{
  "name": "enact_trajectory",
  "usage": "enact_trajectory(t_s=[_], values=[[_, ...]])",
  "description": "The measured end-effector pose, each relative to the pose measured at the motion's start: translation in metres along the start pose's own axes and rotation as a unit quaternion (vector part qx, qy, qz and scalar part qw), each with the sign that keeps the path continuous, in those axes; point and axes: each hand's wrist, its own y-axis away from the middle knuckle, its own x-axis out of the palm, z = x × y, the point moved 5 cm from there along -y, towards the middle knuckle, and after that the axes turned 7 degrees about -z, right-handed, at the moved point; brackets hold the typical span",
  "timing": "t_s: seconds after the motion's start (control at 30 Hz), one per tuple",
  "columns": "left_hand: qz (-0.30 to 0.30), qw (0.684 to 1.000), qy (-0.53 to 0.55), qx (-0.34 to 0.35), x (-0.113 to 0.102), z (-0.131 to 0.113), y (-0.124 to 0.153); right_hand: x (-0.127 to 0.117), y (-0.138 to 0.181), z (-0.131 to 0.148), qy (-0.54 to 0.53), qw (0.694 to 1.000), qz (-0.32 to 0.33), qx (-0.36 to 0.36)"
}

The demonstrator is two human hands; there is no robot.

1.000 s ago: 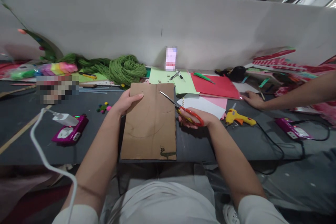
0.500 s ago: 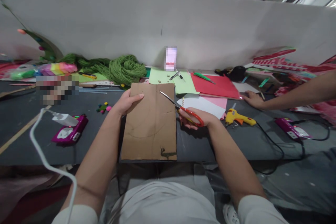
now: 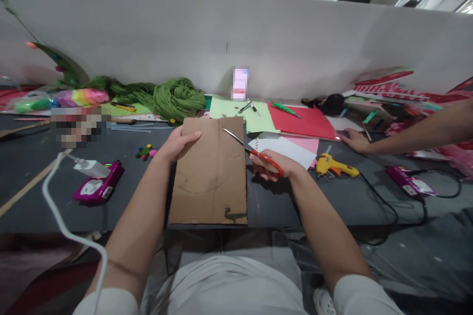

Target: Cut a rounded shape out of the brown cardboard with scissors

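Note:
A brown piece of cardboard [image 3: 210, 172] with a faint curved line drawn on it lies at the table's front edge. My left hand [image 3: 178, 143] grips its upper left side, thumb on top and the other fingers hidden beneath. In my right hand [image 3: 271, 165] is a pair of scissors [image 3: 266, 161] with red handles. The visible blade crosses over the upper right of the cardboard, its tip pointing up and left; a second blade is hard to make out. A dark green mark sits at the cardboard's lower right corner.
To the right are a yellow glue gun [image 3: 334, 165], a purple power strip [image 3: 408, 181] and another person's hand [image 3: 354, 141]. Behind lie green yarn [image 3: 179, 98], red paper [image 3: 305, 122] and a green cutter [image 3: 286, 110]. Another purple power strip [image 3: 98, 187] stands left.
The scissors and my right hand have shifted very slightly left, along with the cardboard's right edge. My left hand keeps its hold.

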Motion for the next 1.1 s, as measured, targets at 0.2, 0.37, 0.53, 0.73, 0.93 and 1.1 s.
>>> enact_trajectory(t_s=[0.2,0.37,0.53,0.73,0.93,1.1], values=[[0.012,1.000,0.005,0.009,0.003,-0.002,0.003,0.001,0.001,0.003,-0.010,1.000,0.012,-0.025],[0.019,0.999,-0.001,0.030,0.007,-0.005,0.004,0.000,0.004,0.002,-0.025,0.999,0.029,-0.014],[0.021,0.999,0.002,0.031,0.010,-0.008,0.008,-0.002,0.007,0.008,-0.019,0.999,0.030,-0.012],[0.013,1.000,-0.002,0.029,0.009,-0.009,0.009,-0.003,0.006,0.013,0.051,0.998,0.029,-0.008],[0.002,1.000,-0.011,0.023,0.006,-0.006,0.006,-0.003,0.004,0.011,0.054,0.998,-0.013,0.011],[-0.020,1.000,0.012,0.019,0.001,-0.010,0.006,-0.003,0.000,0.011,0.033,0.998,-0.058,0.008]])
